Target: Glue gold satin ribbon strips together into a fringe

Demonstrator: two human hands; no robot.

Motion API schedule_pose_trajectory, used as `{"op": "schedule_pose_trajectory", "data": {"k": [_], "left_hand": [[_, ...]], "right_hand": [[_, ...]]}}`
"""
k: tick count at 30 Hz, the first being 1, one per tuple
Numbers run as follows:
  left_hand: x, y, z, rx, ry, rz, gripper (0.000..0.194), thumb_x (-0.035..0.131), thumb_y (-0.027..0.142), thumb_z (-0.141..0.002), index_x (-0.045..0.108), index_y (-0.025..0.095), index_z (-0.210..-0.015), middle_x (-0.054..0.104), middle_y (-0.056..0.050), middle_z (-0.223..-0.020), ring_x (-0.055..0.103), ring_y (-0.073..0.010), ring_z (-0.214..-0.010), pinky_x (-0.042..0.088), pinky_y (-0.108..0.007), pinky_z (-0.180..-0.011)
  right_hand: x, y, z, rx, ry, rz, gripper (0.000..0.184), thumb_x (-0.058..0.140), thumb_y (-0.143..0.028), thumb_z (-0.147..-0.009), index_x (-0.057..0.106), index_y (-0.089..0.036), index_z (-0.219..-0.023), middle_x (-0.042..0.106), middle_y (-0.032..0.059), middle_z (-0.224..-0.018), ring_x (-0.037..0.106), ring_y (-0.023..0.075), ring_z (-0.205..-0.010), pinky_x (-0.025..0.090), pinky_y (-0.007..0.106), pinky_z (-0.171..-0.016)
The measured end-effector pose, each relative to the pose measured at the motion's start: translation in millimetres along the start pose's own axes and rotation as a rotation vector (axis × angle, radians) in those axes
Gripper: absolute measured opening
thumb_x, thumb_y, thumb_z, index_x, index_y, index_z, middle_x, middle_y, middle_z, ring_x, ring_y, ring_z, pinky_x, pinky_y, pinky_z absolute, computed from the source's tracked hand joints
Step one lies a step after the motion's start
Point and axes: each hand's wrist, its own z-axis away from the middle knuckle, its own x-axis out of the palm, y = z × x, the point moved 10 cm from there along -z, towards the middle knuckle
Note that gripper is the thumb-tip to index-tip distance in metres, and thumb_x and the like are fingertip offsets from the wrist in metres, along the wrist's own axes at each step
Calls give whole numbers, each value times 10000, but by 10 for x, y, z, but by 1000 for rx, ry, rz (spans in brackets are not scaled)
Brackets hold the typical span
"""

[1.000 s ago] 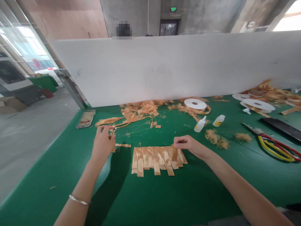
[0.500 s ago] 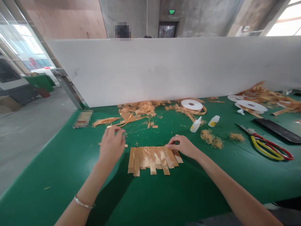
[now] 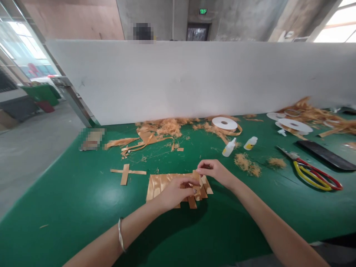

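Note:
A row of shiny golden-tan ribbon strips (image 3: pixel 158 182) lies side by side on the green table, their lower ends uneven. My right hand (image 3: pixel 215 173) pinches the top end of one ribbon strip at the row's upper edge, toward its right end. Across the middle of the row reaches my left hand (image 3: pixel 176 193). Its fingers are stretched and slightly bent, with thumb and forefinger apart beside the pinched strip, and it covers part of the row. To the left, a short ribbon piece (image 3: pixel 125 175) lies crosswise over a thin ribbon strip (image 3: pixel 139 172).
Behind are frayed fibres (image 3: pixel 169 128), a white ribbon spool (image 3: pixel 224 123) and a white partition (image 3: pixel 178 81). Two small bottles, one a white bottle (image 3: pixel 229 147), stand to the right. Farther right lie fibre tufts, scissors (image 3: pixel 314 174) with red and yellow handles, and a black tray-like object (image 3: pixel 326 154).
My left hand has moved right, from above the crossed ribbon pieces to over the row of strips. My right hand stays at the row's upper edge. The view has shifted slightly.

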Motion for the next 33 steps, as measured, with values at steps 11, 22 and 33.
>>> {"op": "schedule_pose_trajectory", "data": {"k": [11,22,33], "left_hand": [[189,327,230,477,169,-1039,140,425,212,-852,557,171,-877,555,-60,-842,480,-211,-826,413,-336,-710],[254,216,192,456,131,-1155,322,446,427,-869,541,185,-1059,524,-69,-889,468,-243,-873,417,-380,-764],[211,164,150,420,216,-1184,424,400,452,-883,502,121,-1127,521,-106,-993,448,-257,-919,401,-402,-813]], "right_hand": [[-34,146,-91,-89,101,451,203,589,-368,-776,585,-198,-665,557,10,-791,491,174,-807,348,371,-825],[10,137,-97,-63,152,537,127,605,-300,-771,593,-209,-685,536,36,-841,474,198,-858,388,377,-809],[27,148,-109,-50,174,620,120,598,-284,-769,590,-215,-672,541,23,-825,490,183,-834,401,337,-773]]}}
